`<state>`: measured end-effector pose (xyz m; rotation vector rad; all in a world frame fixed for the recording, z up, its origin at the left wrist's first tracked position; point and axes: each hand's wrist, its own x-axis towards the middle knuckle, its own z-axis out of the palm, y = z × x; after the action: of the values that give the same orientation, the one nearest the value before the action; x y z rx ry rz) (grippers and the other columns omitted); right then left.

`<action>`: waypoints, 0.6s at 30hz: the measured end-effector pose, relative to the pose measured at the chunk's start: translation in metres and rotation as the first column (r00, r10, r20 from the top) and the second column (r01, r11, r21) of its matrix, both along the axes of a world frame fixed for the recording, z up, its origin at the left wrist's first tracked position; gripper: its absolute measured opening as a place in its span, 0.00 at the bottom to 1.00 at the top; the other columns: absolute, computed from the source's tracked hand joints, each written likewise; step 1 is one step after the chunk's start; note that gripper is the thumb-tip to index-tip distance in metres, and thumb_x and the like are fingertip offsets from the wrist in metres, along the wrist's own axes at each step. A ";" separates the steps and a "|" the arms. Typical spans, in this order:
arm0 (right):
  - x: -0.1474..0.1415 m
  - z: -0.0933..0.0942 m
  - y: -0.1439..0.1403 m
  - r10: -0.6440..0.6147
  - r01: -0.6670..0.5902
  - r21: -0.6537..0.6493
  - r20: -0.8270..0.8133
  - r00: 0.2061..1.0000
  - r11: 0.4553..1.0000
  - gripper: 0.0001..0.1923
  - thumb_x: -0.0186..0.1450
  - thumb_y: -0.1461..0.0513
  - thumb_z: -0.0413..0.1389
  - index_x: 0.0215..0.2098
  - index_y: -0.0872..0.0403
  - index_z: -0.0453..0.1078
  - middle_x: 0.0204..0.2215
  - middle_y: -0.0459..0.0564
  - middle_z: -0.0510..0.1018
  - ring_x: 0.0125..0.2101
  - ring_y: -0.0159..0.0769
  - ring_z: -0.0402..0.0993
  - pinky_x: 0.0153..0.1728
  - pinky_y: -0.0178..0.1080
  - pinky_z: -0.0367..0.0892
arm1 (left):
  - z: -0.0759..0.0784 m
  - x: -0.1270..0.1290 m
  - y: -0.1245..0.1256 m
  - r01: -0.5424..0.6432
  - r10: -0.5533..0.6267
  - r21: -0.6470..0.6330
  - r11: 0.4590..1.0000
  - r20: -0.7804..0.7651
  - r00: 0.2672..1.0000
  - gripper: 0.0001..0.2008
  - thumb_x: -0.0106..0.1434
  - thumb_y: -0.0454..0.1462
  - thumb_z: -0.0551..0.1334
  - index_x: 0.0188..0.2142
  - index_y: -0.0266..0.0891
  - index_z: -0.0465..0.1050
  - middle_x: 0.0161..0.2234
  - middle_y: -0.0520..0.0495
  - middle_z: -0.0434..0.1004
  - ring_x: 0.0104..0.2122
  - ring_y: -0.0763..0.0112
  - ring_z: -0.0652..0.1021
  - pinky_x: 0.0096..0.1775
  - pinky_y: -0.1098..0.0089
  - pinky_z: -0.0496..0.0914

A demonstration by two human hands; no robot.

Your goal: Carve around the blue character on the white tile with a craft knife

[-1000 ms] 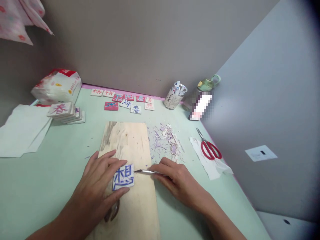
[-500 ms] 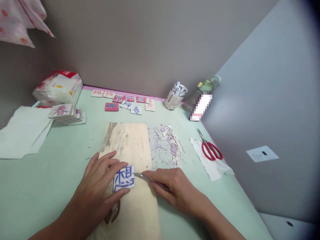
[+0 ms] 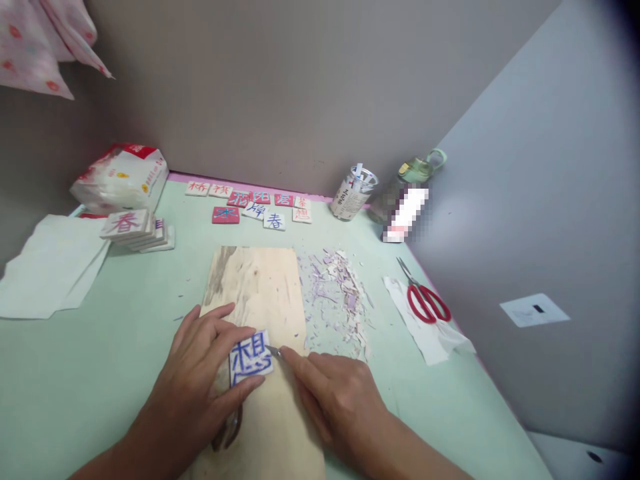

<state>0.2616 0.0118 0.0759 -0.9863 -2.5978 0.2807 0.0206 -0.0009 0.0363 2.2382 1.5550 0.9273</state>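
Note:
A square white tile (image 3: 250, 360) with a blue character lies on a pale wooden board (image 3: 273, 280). My left hand (image 3: 207, 373) grips it between the thumb at its lower edge and the fingers at its upper edge. In my right hand (image 3: 340, 400) is a slim carving knife (image 3: 274, 351), its index finger stretched along the handle. The blade tip meets the tile's face near its right edge. Most of the handle is hidden under the hand. A dark curved mark or object (image 3: 231, 430) shows on the board below my left hand.
Shavings (image 3: 345, 293) lie right of the board. Red-handled scissors (image 3: 427, 300) rest on a tissue (image 3: 420, 327). Behind stand a can (image 3: 353, 197), a pixelated phone (image 3: 405, 213) and a green-lidded bottle (image 3: 417, 170). Stacked tiles (image 3: 135, 230), loose tiles (image 3: 225, 215), paper (image 3: 55, 267) and a tissue pack (image 3: 123, 180) sit leftward.
My right hand has turned, bringing the knife to a steeper angle with its handle now more covered. The left hand still holds the tile. The whole view has shifted slightly.

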 end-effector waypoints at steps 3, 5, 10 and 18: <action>-0.002 0.001 -0.001 -0.006 0.006 0.054 -0.002 1.000 0.999 0.22 0.66 0.68 0.48 0.58 0.61 0.65 0.23 0.46 0.74 0.20 0.33 0.66 0.20 0.39 0.56 | 0.002 0.000 -0.001 -0.002 0.002 0.000 1.000 -0.009 1.000 0.19 0.63 0.45 0.65 0.52 0.48 0.67 0.43 0.47 0.74 0.60 0.50 0.67 0.63 0.38 0.53; -0.003 0.001 -0.001 -0.017 0.017 0.095 -0.004 1.000 0.995 0.23 0.64 0.69 0.49 0.57 0.62 0.65 0.23 0.46 0.74 0.20 0.33 0.66 0.20 0.39 0.56 | 0.002 0.001 -0.001 -0.011 0.011 0.007 1.000 0.000 1.000 0.18 0.62 0.46 0.65 0.51 0.48 0.68 0.42 0.47 0.74 0.60 0.49 0.68 0.62 0.38 0.54; -0.006 0.000 -0.002 -0.019 0.015 0.192 0.015 1.000 0.981 0.22 0.65 0.72 0.48 0.57 0.63 0.65 0.23 0.47 0.74 0.20 0.33 0.64 0.21 0.40 0.55 | 0.001 0.003 -0.001 -0.022 0.021 0.029 0.999 0.012 1.000 0.18 0.62 0.46 0.66 0.50 0.47 0.69 0.42 0.46 0.73 0.59 0.49 0.69 0.62 0.38 0.55; -0.008 0.000 -0.001 -0.025 0.017 0.224 0.033 0.999 0.974 0.21 0.66 0.72 0.47 0.57 0.63 0.65 0.22 0.46 0.73 0.20 0.33 0.62 0.22 0.40 0.55 | 0.000 0.004 0.000 -0.009 0.010 0.059 0.998 -0.007 1.000 0.18 0.63 0.44 0.65 0.50 0.45 0.67 0.42 0.45 0.72 0.59 0.49 0.69 0.61 0.37 0.56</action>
<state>0.2534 0.0103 0.0756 -0.9452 -2.5784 -0.0358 0.0243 -0.0010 0.0362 2.2784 1.5622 0.9804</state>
